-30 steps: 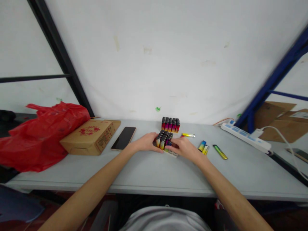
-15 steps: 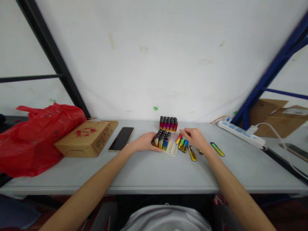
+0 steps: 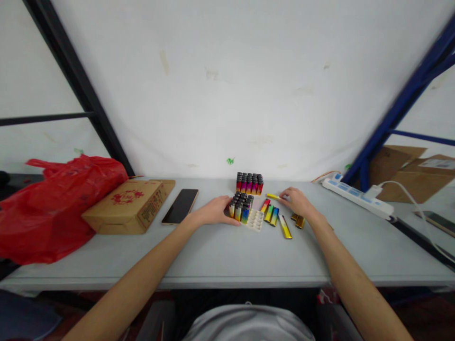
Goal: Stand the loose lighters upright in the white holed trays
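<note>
My left hand (image 3: 215, 210) is wrapped round the left side of a block of upright lighters (image 3: 241, 206) with black tops and coloured bodies. These lighters stand in a white tray (image 3: 255, 220), whose right part shows bare round holes. At the end of a yellow lighter (image 3: 272, 196), the fingers of my right hand (image 3: 295, 201) are pinched together; the lighter's other end sticks out to the left. Between the hands lie a red and yellow lighter (image 3: 265, 205), a green one (image 3: 268, 212), a blue one (image 3: 274, 216) and a yellow one (image 3: 285, 227).
Behind stands a full block of red-purple lighters (image 3: 249, 183). Gold lighters (image 3: 300, 221) lie under my right wrist. To the left are a phone (image 3: 180, 206), a cardboard box (image 3: 124, 208) and a red plastic bag (image 3: 60, 208). A power strip (image 3: 359, 198) lies at the right.
My right hand has moved right from above the loose lighters, and the yellow lighter at its fingertips now shows. Gold lighters near the wrist came into view. My left hand keeps its place.
</note>
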Motion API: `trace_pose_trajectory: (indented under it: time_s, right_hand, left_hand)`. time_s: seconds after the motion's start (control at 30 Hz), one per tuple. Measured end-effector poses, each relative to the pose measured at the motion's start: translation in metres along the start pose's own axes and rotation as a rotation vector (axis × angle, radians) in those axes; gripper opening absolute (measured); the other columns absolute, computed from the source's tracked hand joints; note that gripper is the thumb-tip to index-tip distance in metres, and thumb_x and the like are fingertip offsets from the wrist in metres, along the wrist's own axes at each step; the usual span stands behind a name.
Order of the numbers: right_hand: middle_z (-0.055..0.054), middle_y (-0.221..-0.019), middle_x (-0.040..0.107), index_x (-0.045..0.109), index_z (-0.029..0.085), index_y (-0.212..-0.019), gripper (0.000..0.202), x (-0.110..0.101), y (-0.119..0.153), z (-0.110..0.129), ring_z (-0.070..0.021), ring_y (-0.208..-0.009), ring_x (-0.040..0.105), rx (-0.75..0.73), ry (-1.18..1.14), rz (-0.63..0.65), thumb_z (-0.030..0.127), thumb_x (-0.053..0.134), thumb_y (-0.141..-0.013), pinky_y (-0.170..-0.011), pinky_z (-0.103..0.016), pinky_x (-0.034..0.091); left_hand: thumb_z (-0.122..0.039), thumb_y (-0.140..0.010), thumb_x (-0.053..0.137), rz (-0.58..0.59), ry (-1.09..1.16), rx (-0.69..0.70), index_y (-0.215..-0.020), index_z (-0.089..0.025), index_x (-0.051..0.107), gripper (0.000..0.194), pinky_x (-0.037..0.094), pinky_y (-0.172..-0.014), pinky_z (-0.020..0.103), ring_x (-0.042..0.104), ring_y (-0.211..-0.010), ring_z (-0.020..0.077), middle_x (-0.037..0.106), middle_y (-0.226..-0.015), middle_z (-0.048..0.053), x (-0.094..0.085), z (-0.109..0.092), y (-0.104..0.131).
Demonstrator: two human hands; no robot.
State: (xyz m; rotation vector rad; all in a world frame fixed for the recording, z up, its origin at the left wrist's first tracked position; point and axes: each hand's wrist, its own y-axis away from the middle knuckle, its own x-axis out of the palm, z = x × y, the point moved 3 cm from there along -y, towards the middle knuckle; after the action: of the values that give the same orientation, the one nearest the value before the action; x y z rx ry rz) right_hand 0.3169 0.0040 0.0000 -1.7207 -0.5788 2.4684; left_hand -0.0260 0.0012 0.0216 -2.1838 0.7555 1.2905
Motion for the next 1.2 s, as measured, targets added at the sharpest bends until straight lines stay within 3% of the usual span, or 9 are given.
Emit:
trace_pose_trajectory:
  time_s: [0.13,0.3,0.5,0.57,0.63,0.7,0.8,0.97,1.2]
  right_hand:
    - [-0.01,-0.095,0.076,0.071,0.018,-0.095,0.024,-0.004,0.001,0.009,-0.0247,-0.089,0.069,0.106,-0.258,-0.118,0.04,0.072,-0.086,-0.085,-0.039,0.051]
    - [-0.01,-0.102,0.075,0.07,0.018,-0.097,0.051,-0.003,0.0,0.032,-0.0241,-0.09,0.067,0.249,-0.778,-0.299,0.062,0.078,-0.072,-0.076,-0.036,0.053]
    - [-0.009,-0.099,0.074,0.067,0.02,-0.089,0.047,-0.002,0.002,0.063,-0.0225,-0.095,0.067,0.275,-1.162,-0.301,0.064,0.075,-0.075,-0.078,-0.033,0.054]
    - [-0.005,-0.09,0.072,0.063,0.023,-0.094,0.047,-0.004,0.004,0.073,-0.0197,-0.084,0.068,0.278,-1.293,-0.238,0.064,0.074,-0.077,-0.075,-0.033,0.055]
    - [0.003,-0.075,0.063,0.057,0.025,-0.099,0.047,-0.006,0.007,0.083,-0.013,-0.06,0.058,0.282,-1.367,-0.151,0.064,0.073,-0.078,-0.06,-0.028,0.051]
    - [0.009,-0.066,0.051,0.053,0.027,-0.103,0.048,-0.004,0.009,0.092,-0.0082,-0.044,0.038,0.283,-1.348,-0.058,0.066,0.071,-0.08,-0.043,-0.022,0.035]
    - [0.011,-0.058,0.035,0.049,0.026,-0.09,0.05,0.005,0.011,0.1,-0.0077,-0.041,0.022,0.287,-1.193,0.034,0.075,0.061,-0.083,-0.038,-0.021,0.016]
    - [0.005,-0.049,0.033,0.036,0.025,-0.058,0.065,0.02,0.011,0.1,-0.0107,-0.045,0.03,0.214,-0.819,-0.037,0.083,0.047,-0.086,-0.041,-0.026,0.024]
    - [0.003,-0.048,0.033,0.033,0.025,-0.05,0.063,0.017,0.016,0.11,-0.0116,-0.049,0.032,0.121,-0.567,-0.21,0.072,0.046,-0.088,-0.05,-0.028,0.026]
  left_hand:
    - [-0.071,-0.065,0.081,0.004,0.009,0.009,-0.108,-0.018,0.066,0.07,0.051,-0.079,0.035,0.067,-0.094,0.0301,0.072,-0.105,0.009,-0.001,-0.002,0.0]
    - [-0.071,-0.065,0.082,0.007,0.001,0.019,-0.111,-0.017,0.066,0.073,0.052,-0.083,0.036,0.066,-0.097,0.0307,0.072,-0.109,0.011,0.0,-0.001,0.0]
    - [-0.07,-0.063,0.083,-0.016,-0.008,0.019,-0.108,-0.018,0.067,0.071,0.051,-0.08,0.035,0.067,-0.092,0.0302,0.072,-0.104,0.009,0.001,0.001,0.0]
    - [-0.071,-0.063,0.083,-0.018,-0.007,0.022,-0.108,-0.018,0.067,0.071,0.051,-0.08,0.035,0.068,-0.093,0.0301,0.073,-0.104,0.009,0.001,0.001,0.0]
    - [-0.071,-0.064,0.083,-0.015,-0.008,0.023,-0.109,-0.019,0.067,0.071,0.051,-0.08,0.035,0.067,-0.093,0.0298,0.073,-0.105,0.009,0.001,0.001,0.0]
    - [-0.07,-0.064,0.083,-0.013,-0.008,0.02,-0.108,-0.019,0.066,0.07,0.051,-0.079,0.035,0.067,-0.092,0.0297,0.072,-0.105,0.01,0.001,0.0,0.0]
    - [-0.07,-0.063,0.083,-0.016,-0.006,0.014,-0.107,-0.019,0.067,0.07,0.052,-0.079,0.035,0.067,-0.092,0.03,0.072,-0.105,0.009,0.001,0.0,0.0]
    - [-0.07,-0.064,0.083,-0.017,0.006,0.026,-0.107,-0.019,0.067,0.068,0.052,-0.08,0.035,0.067,-0.094,0.0298,0.073,-0.105,0.009,0.001,0.0,0.0]
    - [-0.068,-0.064,0.084,-0.011,0.01,0.013,-0.108,-0.018,0.067,0.069,0.052,-0.081,0.036,0.068,-0.094,0.0308,0.073,-0.106,0.01,0.0,-0.001,0.001]
